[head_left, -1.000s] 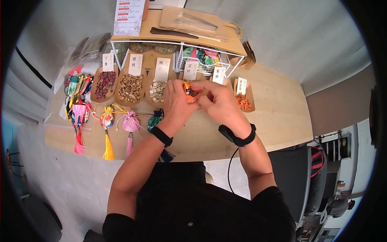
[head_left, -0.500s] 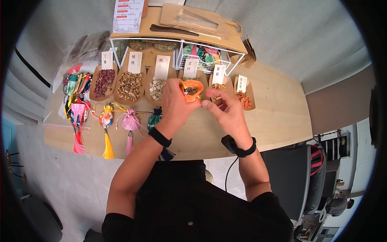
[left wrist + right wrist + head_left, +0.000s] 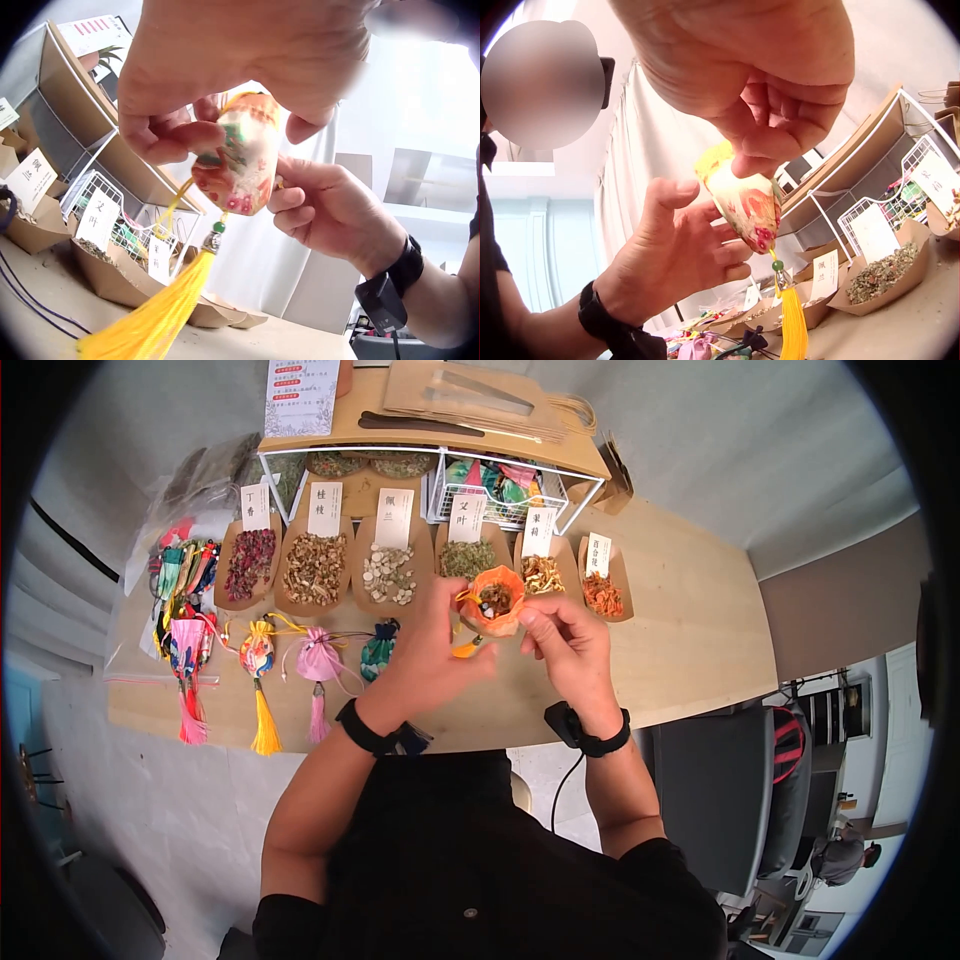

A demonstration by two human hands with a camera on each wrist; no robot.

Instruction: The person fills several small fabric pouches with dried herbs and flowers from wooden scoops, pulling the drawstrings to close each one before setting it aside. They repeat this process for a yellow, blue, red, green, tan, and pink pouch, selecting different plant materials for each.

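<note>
An orange floral sachet pouch (image 3: pixel 493 603) hangs mouth up between my hands, dried herbs showing inside its open mouth. From it dangles a yellow tassel (image 3: pixel 161 315) under a green bead. My right hand (image 3: pixel 572 655) pinches the pouch's rim between thumb and fingers. Thumb spread away, my left hand (image 3: pixel 667 259) is loosely open at the pouch's other side, fingers against or just behind the cloth. Below and behind the pouch stand paper trays of dried herbs; the green leaf tray (image 3: pixel 468 557) and the yellow-white flower tray (image 3: pixel 543 575) are nearest.
Finished-looking sachets, among them a pink one (image 3: pixel 318 655) and a dark green one (image 3: pixel 378 650), lie along the table's front left. More labelled trays, like the red bud tray (image 3: pixel 250 563), line the back. Behind them stands a shelf (image 3: pixel 430 445) with a wire basket (image 3: pixel 500 500).
The pouch has come down and its mouth has widened into view. My right hand has moved in to pinch its rim, while my left hand has loosened and spread its thumb away.
</note>
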